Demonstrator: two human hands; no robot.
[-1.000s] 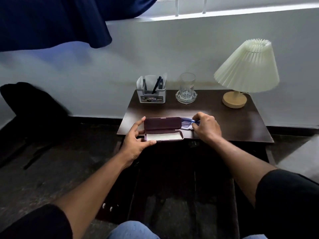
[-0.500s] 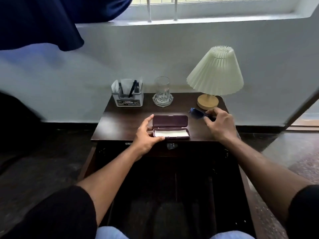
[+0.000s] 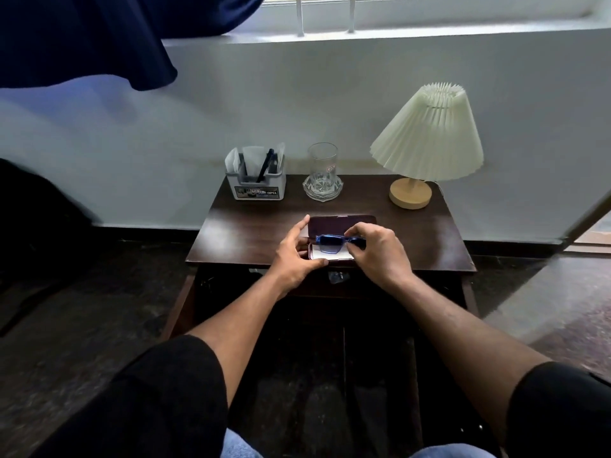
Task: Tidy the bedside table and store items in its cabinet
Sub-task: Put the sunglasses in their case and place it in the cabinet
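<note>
A dark maroon glasses case (image 3: 342, 222) lies open at the front of the dark wooden bedside table (image 3: 251, 226), its pale lining facing up. My right hand (image 3: 377, 252) pinches blue-framed glasses (image 3: 330, 242) by their right side and holds them just over the open case. My left hand (image 3: 294, 256) grips the case's left end, thumb at the front edge and fingers up by the lid. The cabinet front below the tabletop is dark and mostly hidden by my arms.
At the back of the table stand a grey desk organiser (image 3: 256, 180) with pens and papers, a clear glass (image 3: 323, 171) on a cut-glass coaster, and a pleated cream lamp (image 3: 426, 140) on a wooden base. A dark blue curtain (image 3: 86, 38) hangs at the upper left.
My right hand has carried the blue glasses from the table's right side leftward to over the open case. My left hand has stayed on the case. The camera view shifted.
</note>
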